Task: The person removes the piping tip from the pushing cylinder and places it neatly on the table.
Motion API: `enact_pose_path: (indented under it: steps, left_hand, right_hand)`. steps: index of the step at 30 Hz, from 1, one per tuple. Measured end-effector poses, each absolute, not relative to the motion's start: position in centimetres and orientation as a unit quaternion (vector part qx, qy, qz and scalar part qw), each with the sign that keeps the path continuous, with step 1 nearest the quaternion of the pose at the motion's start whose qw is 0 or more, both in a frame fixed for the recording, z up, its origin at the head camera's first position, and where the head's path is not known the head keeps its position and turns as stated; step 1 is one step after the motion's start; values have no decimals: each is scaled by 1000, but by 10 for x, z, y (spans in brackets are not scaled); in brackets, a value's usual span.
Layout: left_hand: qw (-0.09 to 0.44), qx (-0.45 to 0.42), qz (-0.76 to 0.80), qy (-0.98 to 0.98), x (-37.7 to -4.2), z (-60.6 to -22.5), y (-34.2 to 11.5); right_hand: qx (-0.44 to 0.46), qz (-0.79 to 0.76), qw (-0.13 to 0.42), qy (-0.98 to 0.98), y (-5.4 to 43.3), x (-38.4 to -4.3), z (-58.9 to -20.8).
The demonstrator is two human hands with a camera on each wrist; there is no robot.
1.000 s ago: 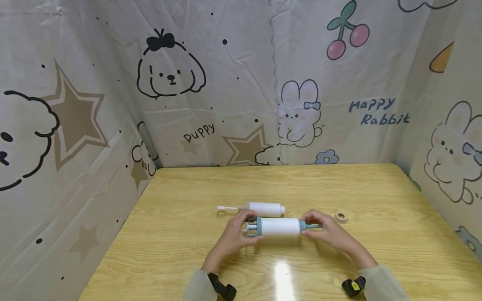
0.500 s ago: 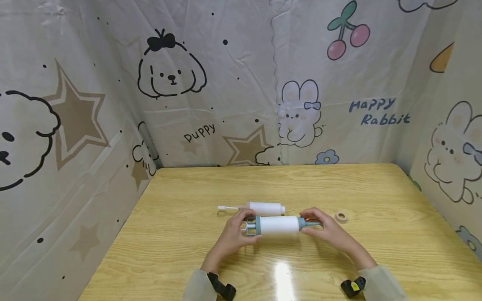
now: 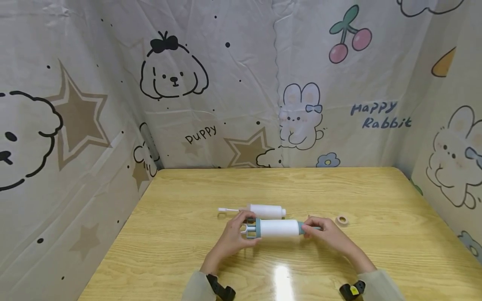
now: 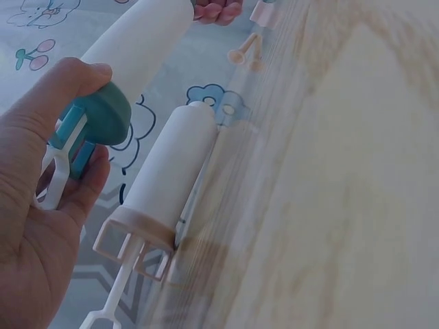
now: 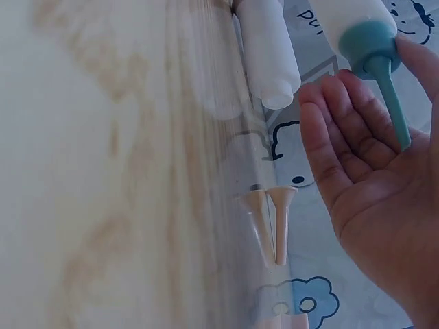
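A large syringe (image 3: 279, 228) with a white barrel, a teal handled collar and a teal nozzle lies level across both hands. My left hand (image 3: 232, 237) grips its collar end, thumb on one side and fingers on the other, with the white plunger handle by the palm. At the opposite end, my right hand (image 3: 324, 231) has its thumb on the teal nozzle cap (image 5: 370, 46). Its other fingers reach along the far side, and the thin nozzle (image 5: 391, 103) points into the palm. Behind lies a second white syringe (image 3: 266, 211) with a beige collar (image 4: 140, 229).
Past the right hand, a beige ring (image 3: 342, 220) is on the wooden table (image 3: 188, 184). A peach-coloured loose nozzle (image 5: 282, 219) stands between that ring and the second syringe. Patterned cloth (image 3: 248, 96) hangs around the table's back and sides.
My right thumb has moved up from below the nozzle to across its cap, turning the hand slightly. My left hand keeps its grip. The head view has tilted a little.
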State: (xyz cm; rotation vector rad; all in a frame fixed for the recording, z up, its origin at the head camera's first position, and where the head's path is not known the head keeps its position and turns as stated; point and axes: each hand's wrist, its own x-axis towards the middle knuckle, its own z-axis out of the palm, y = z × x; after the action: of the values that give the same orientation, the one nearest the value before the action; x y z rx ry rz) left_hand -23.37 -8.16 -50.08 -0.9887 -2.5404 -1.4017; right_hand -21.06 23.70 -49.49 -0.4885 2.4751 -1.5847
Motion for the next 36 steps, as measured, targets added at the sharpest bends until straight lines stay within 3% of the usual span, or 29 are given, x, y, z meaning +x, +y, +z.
enact_pose_path:
  steps: [15,22,27,36]
  left_hand:
    - [36,-326,-457,-827,-235,-501,-83]
    - [29,-315,-458,-831,-234,-501,-82]
    - [26,-309,-460,-832,-235,-502,-83]
    - [32,-313,-458,-832,-235,-501,-83]
  right_hand:
    - [-248,-512,-24,822,234,-211,-503]
    - [-261,-503,-39,823,233,-211,-504]
    - [-255,-506,-32,824,233,-210,-502]
    - [-202,-527,49,824,235,-210,-496]
